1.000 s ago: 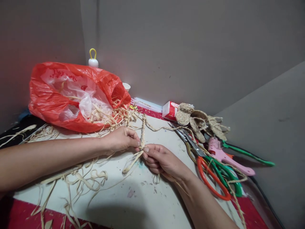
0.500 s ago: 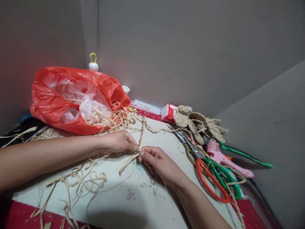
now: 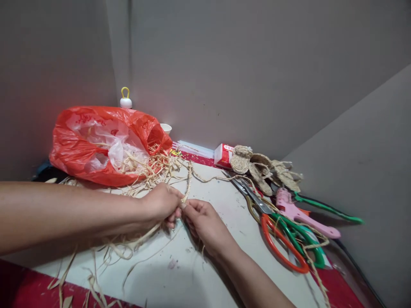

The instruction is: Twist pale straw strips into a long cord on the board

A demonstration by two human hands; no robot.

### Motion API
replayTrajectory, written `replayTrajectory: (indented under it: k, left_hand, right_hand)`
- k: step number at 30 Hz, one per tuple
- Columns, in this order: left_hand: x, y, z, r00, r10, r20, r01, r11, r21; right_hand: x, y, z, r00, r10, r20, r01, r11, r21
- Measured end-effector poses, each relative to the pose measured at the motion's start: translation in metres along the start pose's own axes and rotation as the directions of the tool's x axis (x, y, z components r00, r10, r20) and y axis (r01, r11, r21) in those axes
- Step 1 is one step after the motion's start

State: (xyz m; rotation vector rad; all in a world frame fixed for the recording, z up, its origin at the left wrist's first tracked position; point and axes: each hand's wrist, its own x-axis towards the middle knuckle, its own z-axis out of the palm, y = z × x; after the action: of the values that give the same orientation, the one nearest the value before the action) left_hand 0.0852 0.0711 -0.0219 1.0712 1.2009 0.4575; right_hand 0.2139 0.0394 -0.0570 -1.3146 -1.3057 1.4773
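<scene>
Both hands meet over the middle of the white board. My left hand (image 3: 163, 202) is closed, pinching straw strands at the near end of a braided straw cord (image 3: 189, 182). Against it, my right hand (image 3: 203, 220) pinches the same end of the cord from the right, thumb on top. From there the braid runs away from me to a bend, then thins off to the right. Loose straw strips (image 3: 123, 250) trail below my left forearm. The exact strands between the fingertips are hidden.
At the back left, a red plastic bag (image 3: 96, 171) spills straw. To the right lie orange-handled scissors (image 3: 282, 246), green-handled scissors (image 3: 316, 252), a pink glue gun (image 3: 308, 218), woven straw pieces (image 3: 240, 161) and a red-and-white box (image 3: 223, 155). Grey walls stand behind.
My left hand has turned over the braid's end and now covers the short strands that stuck out toward me. My right hand stays close, still pinching. The view has tilted slightly up.
</scene>
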Motion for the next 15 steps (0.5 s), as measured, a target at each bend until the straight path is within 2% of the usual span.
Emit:
replayTrajectory:
  k: [2,5,8,11,13,15]
  left_hand:
    - [-0.003,-0.006,0.001,0.999,0.04,-0.015,-0.04,0.999,-0.002]
    - [-0.004,-0.013,-0.002,0.991,0.133,-0.033,-0.128,0.984,0.125]
    - [-0.003,-0.017,-0.004,0.944,0.328,-0.038,-0.301,0.902,0.308]
    - [-0.002,-0.019,-0.004,0.846,0.533,0.006,-0.481,0.759,0.439]
    - [-0.002,-0.019,-0.003,0.816,0.578,0.036,-0.515,0.696,0.5]
    - [-0.002,-0.018,-0.001,0.812,0.58,0.063,-0.51,0.654,0.558]
  right_hand:
    - [-0.002,-0.004,0.0,0.993,0.087,0.082,-0.099,0.984,0.149]
    - [-0.004,-0.008,0.001,0.98,0.139,0.145,-0.177,0.939,0.296]
    - [-0.006,-0.01,0.004,0.984,0.149,0.095,-0.174,0.919,0.353]
    - [-0.007,-0.009,0.007,0.986,0.165,0.027,-0.163,0.915,0.368]
    - [-0.007,-0.008,0.009,0.982,0.187,-0.025,-0.163,0.908,0.387]
    - [-0.007,-0.007,0.01,0.975,0.212,-0.065,-0.167,0.894,0.415]
